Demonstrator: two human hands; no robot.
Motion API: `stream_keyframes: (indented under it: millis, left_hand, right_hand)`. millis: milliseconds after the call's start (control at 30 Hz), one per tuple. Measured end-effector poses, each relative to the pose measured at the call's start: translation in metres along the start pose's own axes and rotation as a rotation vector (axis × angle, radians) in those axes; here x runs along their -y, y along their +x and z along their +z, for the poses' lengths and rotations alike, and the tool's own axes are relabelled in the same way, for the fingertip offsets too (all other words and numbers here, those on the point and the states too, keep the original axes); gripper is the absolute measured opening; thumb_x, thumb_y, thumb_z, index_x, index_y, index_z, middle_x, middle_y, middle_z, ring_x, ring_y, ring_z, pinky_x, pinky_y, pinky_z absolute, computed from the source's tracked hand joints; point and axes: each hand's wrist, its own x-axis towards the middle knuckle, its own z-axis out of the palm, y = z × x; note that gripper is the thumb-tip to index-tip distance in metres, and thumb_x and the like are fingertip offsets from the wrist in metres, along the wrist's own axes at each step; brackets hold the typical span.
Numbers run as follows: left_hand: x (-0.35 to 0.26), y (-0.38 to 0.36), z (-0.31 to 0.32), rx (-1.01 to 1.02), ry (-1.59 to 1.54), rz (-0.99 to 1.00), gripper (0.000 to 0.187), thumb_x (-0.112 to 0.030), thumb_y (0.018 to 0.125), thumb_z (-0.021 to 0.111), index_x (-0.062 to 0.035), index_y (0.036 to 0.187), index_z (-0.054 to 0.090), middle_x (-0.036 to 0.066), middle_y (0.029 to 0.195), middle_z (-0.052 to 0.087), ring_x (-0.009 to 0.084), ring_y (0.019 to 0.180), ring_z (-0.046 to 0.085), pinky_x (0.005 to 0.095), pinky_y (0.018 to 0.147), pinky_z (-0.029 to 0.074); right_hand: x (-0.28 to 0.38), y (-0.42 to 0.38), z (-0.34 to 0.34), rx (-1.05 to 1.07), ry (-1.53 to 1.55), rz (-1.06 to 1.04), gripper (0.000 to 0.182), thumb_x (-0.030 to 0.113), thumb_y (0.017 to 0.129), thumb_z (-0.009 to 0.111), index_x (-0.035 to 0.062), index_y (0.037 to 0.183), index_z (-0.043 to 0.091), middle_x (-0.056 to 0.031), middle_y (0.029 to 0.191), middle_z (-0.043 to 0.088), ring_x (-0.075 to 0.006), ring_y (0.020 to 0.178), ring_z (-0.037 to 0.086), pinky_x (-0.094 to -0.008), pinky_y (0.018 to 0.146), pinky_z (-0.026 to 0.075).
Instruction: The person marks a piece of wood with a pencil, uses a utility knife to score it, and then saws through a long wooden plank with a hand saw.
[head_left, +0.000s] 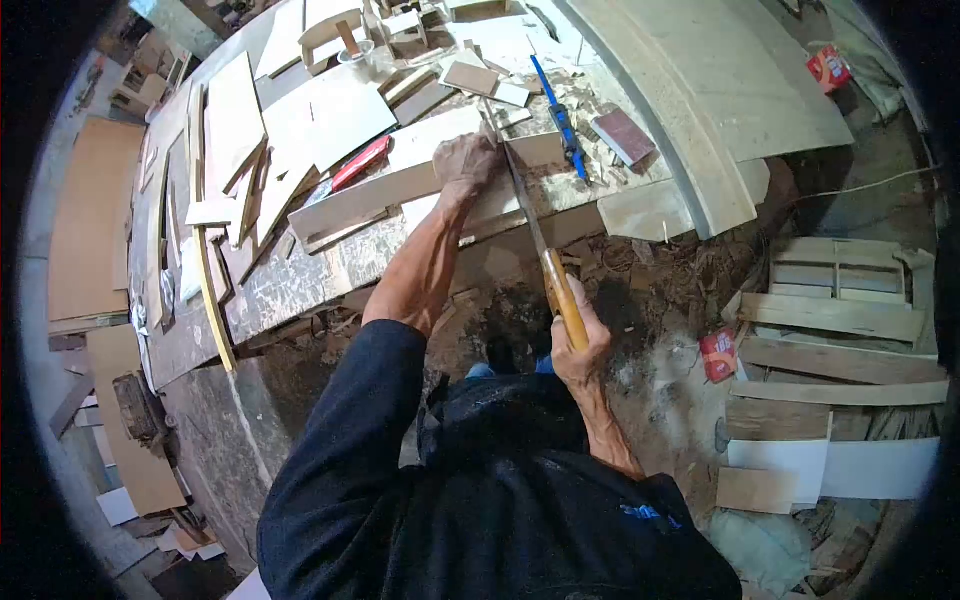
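Note:
My right hand (580, 338) is wrapped round the yellow wooden handle of a handsaw (561, 295). Its long, narrow blade points away from me, over the workbench edge, and crosses a pale wooden board (365, 197) near the board's right end. My left hand (466, 163), fingers closed, grips that board just left of the blade; the fingertips are partly hidden. Behind the board lies a red-handled tool (360, 163). Right of the blade is a blue and black bar-shaped tool (566, 128), with a dark reddish block (622, 137) beside it.
Loose panels and offcuts cover the workbench (300, 290), with a plastic cup (356, 62) at the back. A long curved piece (660, 110) lies to the right. Stacked wooden frames (840, 315) and a red packet (717, 356) are on the lower right. Debris litters the floor.

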Motion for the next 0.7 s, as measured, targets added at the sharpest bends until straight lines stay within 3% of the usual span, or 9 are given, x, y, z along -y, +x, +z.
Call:
stream_keyframes:
  millis: [33, 133, 167, 267, 400, 433, 533, 667, 700]
  left_hand:
    - [-0.002, 0.001, -0.001, 0.017, 0.003, -0.046, 0.053, -0.043, 0.097, 0.034, -0.0119, 0.078, 0.073, 0.017, 0.077, 0.069, 0.0355, 0.072, 0.068, 0.0439, 0.070, 0.052]
    - [0.003, -0.004, 0.001, -0.085, 0.034, 0.121, 0.051, -0.035, 0.097, 0.036, -0.0089, 0.072, 0.072, 0.016, 0.073, 0.069, 0.0307, 0.068, 0.069, 0.0419, 0.063, 0.053]
    - [0.004, -0.001, 0.004, -0.106, 0.009, 0.079, 0.054, -0.039, 0.098, 0.037, -0.0081, 0.069, 0.071, 0.017, 0.069, 0.067, 0.0332, 0.065, 0.068, 0.0426, 0.062, 0.052]
    - [0.006, -0.001, 0.000, -0.052, -0.015, 0.106, 0.058, -0.043, 0.098, 0.038, -0.0069, 0.064, 0.069, 0.018, 0.066, 0.066, 0.0364, 0.062, 0.066, 0.0443, 0.064, 0.052]
    - [0.026, 0.008, -0.016, 0.231, -0.116, 0.320, 0.048, -0.047, 0.093, 0.049, -0.0047, 0.082, 0.069, 0.020, 0.082, 0.068, 0.0379, 0.077, 0.066, 0.0459, 0.069, 0.052]
    - [0.033, 0.011, -0.023, 0.357, -0.071, 0.481, 0.045, -0.047, 0.088, 0.055, -0.0037, 0.093, 0.066, 0.022, 0.094, 0.068, 0.0367, 0.088, 0.066, 0.0456, 0.072, 0.051]
    - [0.023, 0.005, -0.032, 0.430, -0.077, 0.336, 0.037, -0.038, 0.086, 0.059, -0.0012, 0.092, 0.063, 0.023, 0.087, 0.066, 0.0403, 0.085, 0.064, 0.0479, 0.071, 0.049]
    - [0.031, -0.002, -0.015, 0.313, -0.048, 0.339, 0.031, -0.032, 0.085, 0.059, -0.0030, 0.095, 0.061, 0.022, 0.087, 0.066, 0.0396, 0.087, 0.065, 0.0475, 0.072, 0.050]
    - [0.030, -0.014, -0.023, 0.242, -0.030, 0.378, 0.023, -0.022, 0.084, 0.057, -0.0066, 0.102, 0.058, 0.017, 0.094, 0.066, 0.0362, 0.092, 0.063, 0.0462, 0.076, 0.048]
  right_hand:
    - [0.001, 0.000, 0.000, -0.006, -0.002, -0.001, 0.057, -0.002, 0.082, 0.050, 0.0063, 0.139, 0.048, -0.0142, 0.106, 0.068, -0.0136, 0.068, 0.060, -0.0272, 0.062, 0.051]
    - [-0.007, -0.005, 0.002, 0.000, 0.079, 0.054, 0.054, 0.000, 0.082, 0.051, 0.0020, 0.136, 0.050, -0.0181, 0.118, 0.064, -0.0207, 0.097, 0.063, -0.0294, 0.083, 0.049]
    - [-0.008, -0.007, 0.003, 0.005, 0.102, 0.066, 0.053, 0.000, 0.082, 0.051, 0.0013, 0.135, 0.050, -0.0188, 0.121, 0.063, -0.0220, 0.104, 0.064, -0.0298, 0.087, 0.049]
    - [-0.007, -0.008, 0.002, 0.018, 0.122, 0.092, 0.053, 0.000, 0.083, 0.052, 0.0022, 0.135, 0.050, -0.0181, 0.123, 0.062, -0.0216, 0.105, 0.063, -0.0300, 0.088, 0.048]
    - [-0.013, -0.011, 0.007, -0.016, 0.100, 0.041, 0.054, -0.001, 0.082, 0.052, 0.0025, 0.136, 0.050, -0.0179, 0.123, 0.062, -0.0215, 0.105, 0.063, -0.0300, 0.088, 0.048]
    - [-0.016, -0.012, 0.009, -0.028, 0.090, -0.003, 0.054, -0.001, 0.082, 0.052, 0.0023, 0.136, 0.050, -0.0180, 0.123, 0.062, -0.0214, 0.104, 0.063, -0.0300, 0.088, 0.048]
    - [-0.019, -0.014, 0.008, -0.015, 0.119, 0.026, 0.056, -0.002, 0.081, 0.052, 0.0026, 0.136, 0.049, -0.0178, 0.122, 0.062, -0.0212, 0.104, 0.063, -0.0305, 0.088, 0.049]
    - [-0.008, -0.011, 0.003, 0.009, 0.095, 0.014, 0.057, -0.004, 0.080, 0.051, 0.0033, 0.136, 0.049, -0.0180, 0.121, 0.062, -0.0228, 0.105, 0.063, -0.0314, 0.088, 0.049]
    - [-0.008, -0.011, 0.002, 0.002, 0.102, 0.004, 0.057, -0.003, 0.080, 0.051, 0.0036, 0.136, 0.050, -0.0182, 0.121, 0.062, -0.0234, 0.105, 0.064, -0.0315, 0.088, 0.049]
